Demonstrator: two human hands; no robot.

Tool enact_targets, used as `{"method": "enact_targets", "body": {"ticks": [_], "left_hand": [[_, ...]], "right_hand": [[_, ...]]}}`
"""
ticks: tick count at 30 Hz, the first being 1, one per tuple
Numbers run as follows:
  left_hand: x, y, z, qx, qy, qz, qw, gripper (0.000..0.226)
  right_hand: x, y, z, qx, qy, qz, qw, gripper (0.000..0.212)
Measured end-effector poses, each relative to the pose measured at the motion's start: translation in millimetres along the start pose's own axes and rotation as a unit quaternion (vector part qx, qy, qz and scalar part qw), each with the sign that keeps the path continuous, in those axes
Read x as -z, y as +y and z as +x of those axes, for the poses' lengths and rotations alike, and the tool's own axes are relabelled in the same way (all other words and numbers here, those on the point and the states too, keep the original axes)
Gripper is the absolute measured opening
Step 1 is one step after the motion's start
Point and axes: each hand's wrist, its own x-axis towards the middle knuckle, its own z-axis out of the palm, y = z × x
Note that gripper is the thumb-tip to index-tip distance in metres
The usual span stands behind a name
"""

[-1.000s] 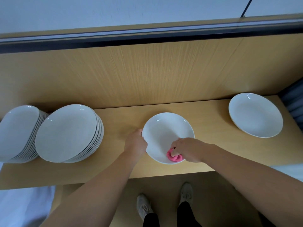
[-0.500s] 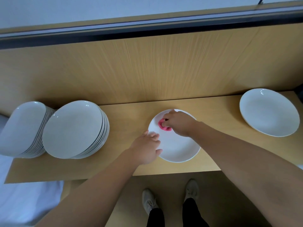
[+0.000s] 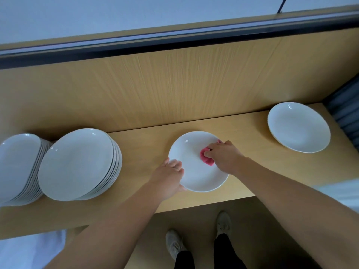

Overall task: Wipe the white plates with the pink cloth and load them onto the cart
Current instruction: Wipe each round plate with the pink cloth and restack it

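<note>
While I look down through the head camera, the wooden tabletop (image 3: 147, 144) fills most of the view. Two piles of white plates crowd its left end: the outer stack (image 3: 19, 164) and, just beside it on the right, the inner stack (image 3: 77, 164). A lone plate (image 3: 298, 127) sits well apart at the far right. Between them, near the front edge, lies the middle plate (image 3: 196, 171). My left hand (image 3: 167, 177) pinches its near-left rim, fingers on top and thumb tucked under. My right hand (image 3: 223, 156) is curled round the bunched pink cloth (image 3: 206, 157) and presses it onto the right side of the plate's face.

I judge this to be the wiping step, with much of the task left to do. Next the cloth should cover the rest of the face. Then the plate needs a firm lift by its rim and a carry to the cart — which I cannot see from here.
</note>
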Motion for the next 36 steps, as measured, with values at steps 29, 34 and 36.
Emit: {"method": "enact_targets", "body": {"ticks": [29, 34, 36], "left_hand": [[9.3, 23.7, -1.6, 0.044, 0.015, -0.028, 0.999, 0.067], [9.4, 78.9, 12.1, 0.032, 0.051, -0.053, 0.997, 0.062], [13.2, 97.3, 21.8, 0.040, 0.055, -0.058, 0.996, 0.063]], "right_hand": [[12.6, 1.8, -67.5, 0.037, -0.051, 0.562, 0.825, 0.021], [12.2, 35.3, -73.0, 0.034, 0.038, 0.530, 0.846, 0.017], [11.9, 45.7, -75.4, 0.043, 0.045, 0.541, 0.839, 0.018]]}}
